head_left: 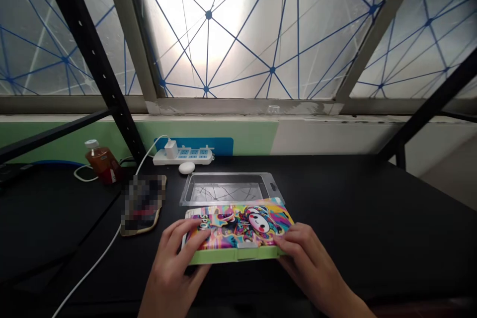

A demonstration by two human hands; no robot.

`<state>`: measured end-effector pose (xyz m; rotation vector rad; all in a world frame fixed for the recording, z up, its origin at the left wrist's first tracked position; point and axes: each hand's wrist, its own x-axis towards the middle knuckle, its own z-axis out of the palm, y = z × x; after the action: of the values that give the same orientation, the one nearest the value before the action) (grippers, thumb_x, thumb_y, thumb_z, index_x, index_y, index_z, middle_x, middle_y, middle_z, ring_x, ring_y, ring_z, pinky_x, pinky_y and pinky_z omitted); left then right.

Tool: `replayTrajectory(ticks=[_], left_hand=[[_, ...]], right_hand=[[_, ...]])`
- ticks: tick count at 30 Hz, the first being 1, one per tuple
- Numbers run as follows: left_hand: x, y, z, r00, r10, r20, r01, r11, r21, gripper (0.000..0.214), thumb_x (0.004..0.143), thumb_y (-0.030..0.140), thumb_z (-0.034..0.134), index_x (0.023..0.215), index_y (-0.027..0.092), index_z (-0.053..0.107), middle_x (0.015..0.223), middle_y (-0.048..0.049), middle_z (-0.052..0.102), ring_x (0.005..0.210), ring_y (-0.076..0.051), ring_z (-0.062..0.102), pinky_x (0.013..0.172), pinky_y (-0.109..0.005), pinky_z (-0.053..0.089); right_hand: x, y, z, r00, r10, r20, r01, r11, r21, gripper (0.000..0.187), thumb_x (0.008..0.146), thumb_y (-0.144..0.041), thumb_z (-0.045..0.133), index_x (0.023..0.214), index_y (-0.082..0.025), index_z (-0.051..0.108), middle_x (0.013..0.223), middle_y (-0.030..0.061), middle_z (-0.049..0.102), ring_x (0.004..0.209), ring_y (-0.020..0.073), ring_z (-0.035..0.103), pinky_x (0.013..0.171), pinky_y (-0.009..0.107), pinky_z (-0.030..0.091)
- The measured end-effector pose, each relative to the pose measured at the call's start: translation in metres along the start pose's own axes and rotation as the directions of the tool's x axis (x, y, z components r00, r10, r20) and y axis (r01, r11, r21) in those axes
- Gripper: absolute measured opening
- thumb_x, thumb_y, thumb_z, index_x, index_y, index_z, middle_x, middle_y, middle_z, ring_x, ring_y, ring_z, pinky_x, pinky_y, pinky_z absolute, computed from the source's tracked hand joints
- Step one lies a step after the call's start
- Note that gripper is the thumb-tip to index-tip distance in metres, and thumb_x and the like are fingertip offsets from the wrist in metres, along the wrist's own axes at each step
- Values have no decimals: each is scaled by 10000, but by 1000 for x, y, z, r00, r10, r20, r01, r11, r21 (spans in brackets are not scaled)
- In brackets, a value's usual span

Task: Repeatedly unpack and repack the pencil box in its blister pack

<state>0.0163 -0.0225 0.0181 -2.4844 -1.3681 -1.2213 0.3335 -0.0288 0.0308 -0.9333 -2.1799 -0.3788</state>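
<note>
A colourful cartoon-printed case [231,226] with a light green lower edge and a small pale clasp at its front lies between my hands. My left hand [175,263] grips its left end, fingers over the printed top and thumb low at the front. At the right end my right hand [311,258] holds the corner, fingertips on the lid and the rest curled beneath. The lid looks closed. Just behind the case sits a clear plastic packaging tray [276,190], partly covered by the case's far edge.
To the left lies a phone [158,216], its screen blurred out, with a white cable [91,271] beside it. A bottle of orange-brown drink [104,161] stands farther back. Near the wall are a white power strip [182,159] and a small white oval case [187,168]. Black metal posts [108,84] flank the desk.
</note>
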Motion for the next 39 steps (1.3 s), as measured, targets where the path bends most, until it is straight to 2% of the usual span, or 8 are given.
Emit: replayTrajectory(ticks=[5,8,13,17,21,23,31,39], left_hand=[[-22,-12,8,975,-165,147,179,980,-83,489,946,268,672,1405,379,546,1497,-55,574,1332,-306,599,1056,-466,563],[-19,-13,5,916,-309,254,348,929,-123,597,925,355,691,1487,357,486,1589,-81,501,1406,-339,545,1099,-528,519],[-9,-12,-7,814,-388,431,499,848,-178,751,848,367,730,1540,302,445,1592,-103,493,1457,-352,471,1181,-546,410],[-1,-15,-12,780,-366,508,517,834,-192,767,850,319,697,1563,308,413,1619,-75,451,1492,-333,397,1226,-527,320],[9,-24,-11,761,-341,552,515,835,-194,793,863,347,712,1584,345,381,1635,-52,425,1488,-336,382,1230,-523,292],[13,-28,-9,754,-340,563,520,831,-195,792,881,373,700,1595,360,359,1631,-49,427,1478,-343,387,1209,-526,318],[11,-26,-5,758,-364,542,538,818,-203,943,899,367,677,1664,373,125,1649,-65,378,1481,-349,373,1214,-518,266],[10,-25,-5,761,-365,537,546,806,-226,939,920,342,654,1664,397,83,1564,-87,420,1441,-314,408,1204,-497,285]], right_hand=[[-10,-10,6,999,25,28,-24,999,-28,117,1022,-140,542,1064,-204,630,945,57,681,883,209,650,838,348,562],[-9,-10,8,996,76,46,-74,997,-26,59,1027,-196,566,1065,-196,612,1016,95,683,950,232,658,848,371,572],[-13,-5,7,981,139,134,-142,990,17,327,946,-375,726,1196,-213,591,1275,152,659,1182,302,632,980,461,560],[-18,8,-1,942,206,266,-233,970,71,608,857,-449,818,1376,-263,561,1458,130,592,1325,309,579,1066,459,538],[-12,23,-15,804,343,486,-474,863,176,573,903,-474,765,1425,-313,591,1541,98,537,1410,306,520,1157,474,460],[-5,27,-21,768,363,527,-521,833,185,533,917,-501,740,1406,-323,626,1521,89,563,1393,305,541,1159,471,456],[8,29,-18,772,378,510,-521,837,168,492,896,-538,746,1329,-309,699,1515,84,581,1372,324,559,1141,485,470],[12,28,-19,794,355,493,-493,851,181,491,911,-502,736,1362,-316,683,1476,60,626,1393,317,541,1164,487,435]])
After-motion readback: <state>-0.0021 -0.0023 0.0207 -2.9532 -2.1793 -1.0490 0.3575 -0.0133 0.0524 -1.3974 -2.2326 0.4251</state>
